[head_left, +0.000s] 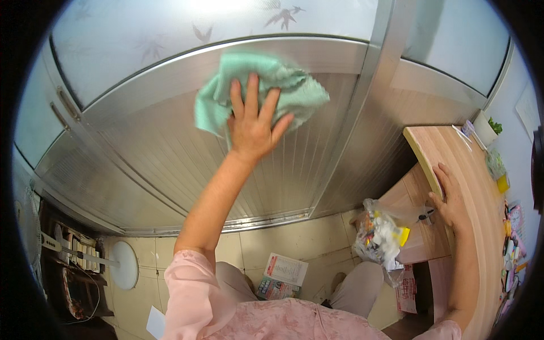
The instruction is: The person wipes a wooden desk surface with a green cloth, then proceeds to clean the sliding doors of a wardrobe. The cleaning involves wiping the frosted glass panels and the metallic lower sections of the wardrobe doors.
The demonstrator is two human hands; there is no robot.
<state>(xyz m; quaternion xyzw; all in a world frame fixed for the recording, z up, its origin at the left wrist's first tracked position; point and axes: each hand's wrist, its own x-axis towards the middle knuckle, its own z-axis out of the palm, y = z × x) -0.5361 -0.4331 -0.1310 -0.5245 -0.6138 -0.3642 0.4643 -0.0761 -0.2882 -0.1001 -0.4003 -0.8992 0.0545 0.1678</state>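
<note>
My left hand (252,127) reaches up and forward, holding a light green cloth (229,65) against a silvery sliding door (249,187). Its fingers are spread over the bunched cloth, whose outline is slightly blurred. The cloth lies across the ribbed lower panel and the metal rail under a frosted pane (215,25) with leaf patterns. To the right, my right hand (451,198) rests on the edge of a wooden desk (481,243), with fingers apart and nothing held in them.
A clear plastic bag (382,235) of mixed items hangs by the desk. Printed papers (286,272) lie on the tiled floor between my legs. A round white base (123,265) stands left. A potted plant (494,127) and several pens (513,258) line the desk's far side.
</note>
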